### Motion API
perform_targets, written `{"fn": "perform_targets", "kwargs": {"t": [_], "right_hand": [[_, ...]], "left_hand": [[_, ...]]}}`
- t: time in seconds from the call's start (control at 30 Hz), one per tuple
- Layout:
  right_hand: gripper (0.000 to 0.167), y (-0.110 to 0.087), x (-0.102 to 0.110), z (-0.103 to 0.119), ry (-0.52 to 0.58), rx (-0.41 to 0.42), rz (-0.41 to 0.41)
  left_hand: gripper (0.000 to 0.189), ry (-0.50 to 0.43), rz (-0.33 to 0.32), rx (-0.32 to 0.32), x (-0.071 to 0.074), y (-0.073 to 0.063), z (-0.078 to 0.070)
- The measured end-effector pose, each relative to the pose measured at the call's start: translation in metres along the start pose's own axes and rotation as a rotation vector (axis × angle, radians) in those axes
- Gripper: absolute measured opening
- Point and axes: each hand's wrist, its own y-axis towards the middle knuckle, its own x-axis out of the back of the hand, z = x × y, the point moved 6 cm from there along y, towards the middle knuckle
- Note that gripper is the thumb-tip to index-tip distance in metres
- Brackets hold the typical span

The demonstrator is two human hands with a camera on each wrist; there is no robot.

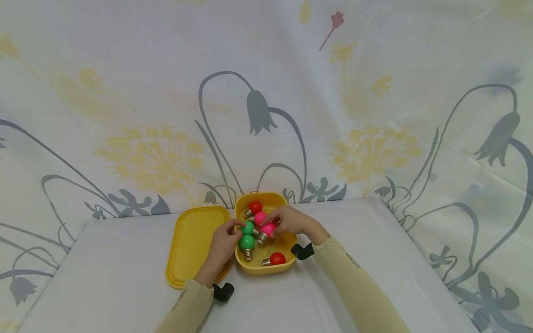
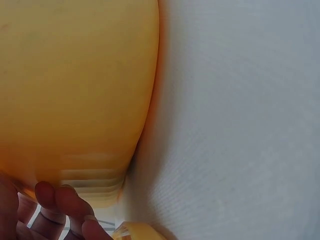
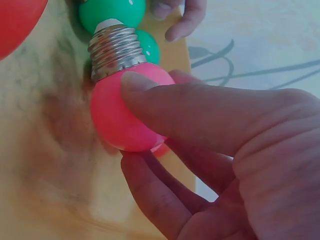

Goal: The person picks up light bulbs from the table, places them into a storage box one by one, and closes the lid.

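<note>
My right hand (image 1: 290,220) pinches a pink light bulb (image 3: 122,107) by its round globe, thumb on one side and fingers on the other. The bulb's silver screw base points toward two green bulbs (image 1: 247,243) in the yellow container (image 1: 266,270). Beside the farther green bulb (image 1: 247,228), at the container's left rim, is my left hand (image 1: 223,241). Its fingers (image 2: 72,205) are loosely bent, and the right wrist view shows no bulb between them. Another pink bulb (image 1: 260,218) lies behind the held one.
Inside the container, one red bulb (image 1: 256,207) lies at the back and another red bulb (image 1: 277,259) near the front. A flat yellow lid (image 1: 191,245) lies on the white table (image 1: 125,277) to the left. A flower-printed curtain (image 1: 266,152) hangs behind.
</note>
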Motion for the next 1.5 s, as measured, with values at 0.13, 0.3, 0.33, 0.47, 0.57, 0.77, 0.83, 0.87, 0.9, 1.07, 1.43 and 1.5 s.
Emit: {"fn": "perform_targets", "kwargs": {"t": [0.13, 0.3, 0.33, 0.47, 0.57, 0.77, 0.83, 0.87, 0.9, 1.07, 1.43, 1.5], "right_hand": [[0.036, 0.0007, -0.0004, 0.0001, -0.004, -0.013, 0.011], [0.034, -0.0007, -0.0002, 0.0012, 0.003, -0.029, 0.012], [0.034, -0.0009, -0.0004, 0.0014, 0.003, -0.026, 0.012], [0.032, -0.0008, -0.0006, 0.0026, -0.021, -0.011, 0.022], [0.032, -0.0004, -0.0009, 0.0025, -0.041, -0.021, 0.03], [0.031, -0.0009, -0.0023, 0.002, -0.034, -0.058, 0.041], [0.032, -0.0013, -0.0029, 0.0024, -0.039, -0.055, 0.046], [0.032, -0.0014, -0.0033, 0.0026, -0.04, -0.053, 0.049], [0.032, -0.0014, -0.0035, 0.0029, -0.045, -0.048, 0.05], [0.032, -0.001, -0.0041, 0.0037, -0.076, -0.044, 0.05], [0.032, 0.0008, -0.0058, 0.0006, -0.13, -0.072, 0.041], [0.031, 0.0004, -0.0062, 0.0, -0.125, -0.074, 0.046]], "left_hand": [[0.019, -0.003, 0.005, 0.0, -0.0006, -0.0002, -0.0003], [0.019, -0.008, 0.014, 0.016, -0.0004, -0.0011, -0.0011], [0.019, -0.007, 0.013, 0.015, -0.0005, -0.0011, -0.001], [0.019, 0.002, 0.01, 0.017, -0.001, -0.0007, 0.0004], [0.019, 0.001, 0.006, 0.015, -0.0007, 0.0002, 0.0008], [0.019, -0.011, 0.013, 0.036, -0.0002, 0.0009, 0.001], [0.019, -0.015, 0.013, 0.035, -0.0003, 0.0007, 0.0006], [0.019, -0.017, 0.011, 0.036, -0.0004, 0.0005, 0.0005], [0.019, -0.017, 0.009, 0.031, -0.0004, 0.0003, 0.0003], [0.018, -0.011, 0.009, 0.019, -0.0002, 0.0003, 0.0004], [0.018, -0.01, 0.009, 0.023, 0.0, 0.0003, 0.001], [0.019, -0.016, 0.01, 0.025, 0.0, 0.0003, 0.0011]]}}
